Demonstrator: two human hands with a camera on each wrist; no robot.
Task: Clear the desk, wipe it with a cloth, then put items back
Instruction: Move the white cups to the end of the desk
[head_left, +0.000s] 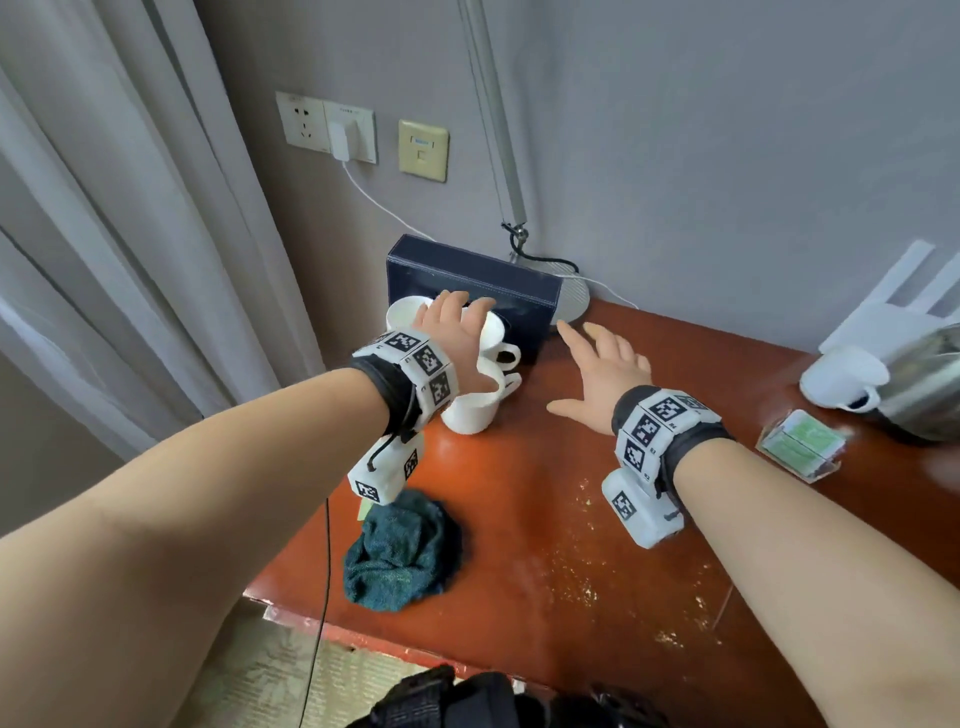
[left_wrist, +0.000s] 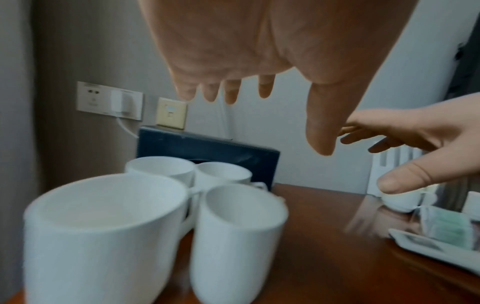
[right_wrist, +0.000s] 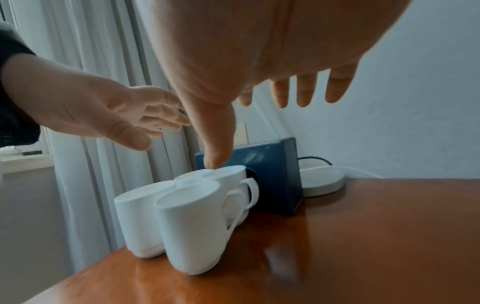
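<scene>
Several white mugs (head_left: 475, 410) (left_wrist: 103, 230) (right_wrist: 189, 224) stand clustered at the desk's far left corner, in front of a dark blue box (head_left: 478, 283) (left_wrist: 207, 148) (right_wrist: 275, 176). My left hand (head_left: 457, 332) (left_wrist: 246, 67) hovers over the mugs with fingers spread, holding nothing. My right hand (head_left: 597, 369) (right_wrist: 259, 61) is stretched out flat above the red-brown desk (head_left: 571, 493) just right of the mugs, empty too. A crumpled dark green cloth (head_left: 402, 553) lies near the desk's front left edge.
A metal kettle (head_left: 930, 384), a white cup (head_left: 841, 376) and a clear box of green packets (head_left: 800, 444) sit at the right. A lamp base (head_left: 571, 296) with cable stands behind the blue box. Crumbs (head_left: 587, 582) dot the desk. Curtains (head_left: 130, 234) hang on the left.
</scene>
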